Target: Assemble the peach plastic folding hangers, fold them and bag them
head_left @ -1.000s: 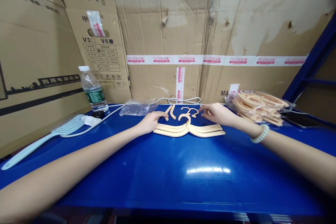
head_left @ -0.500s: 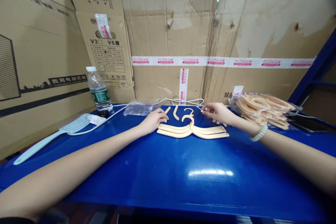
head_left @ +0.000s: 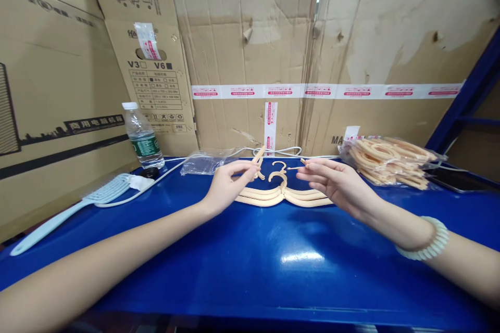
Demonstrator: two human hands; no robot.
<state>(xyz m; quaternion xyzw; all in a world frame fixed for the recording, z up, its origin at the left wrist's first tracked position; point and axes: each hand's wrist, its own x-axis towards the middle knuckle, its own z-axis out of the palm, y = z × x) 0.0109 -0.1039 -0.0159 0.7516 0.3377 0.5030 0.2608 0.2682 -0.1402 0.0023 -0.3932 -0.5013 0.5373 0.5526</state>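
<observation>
My left hand is closed on a beige plastic hanger arm, pinched between thumb and fingers and tilted upward. My right hand pinches a small, thin beige hanger part; the fingers cover most of it, so I cannot tell its exact shape. Between and just below the hands lie several beige hangers, side by side with their hooks pointing away from me. Behind them is a loose beige hook. Another curved piece shows partly behind my left fingertips.
A clear bag of beige hanger parts rests at the right, beside a dark phone. To the left are a pale blue hairbrush, a water bottle and a crumpled plastic bag. Cardboard walls the back of the blue table.
My left hand has lifted a hanger arm off the table. My right hand has drawn back toward me from the small parts with a thin piece in its fingers.
</observation>
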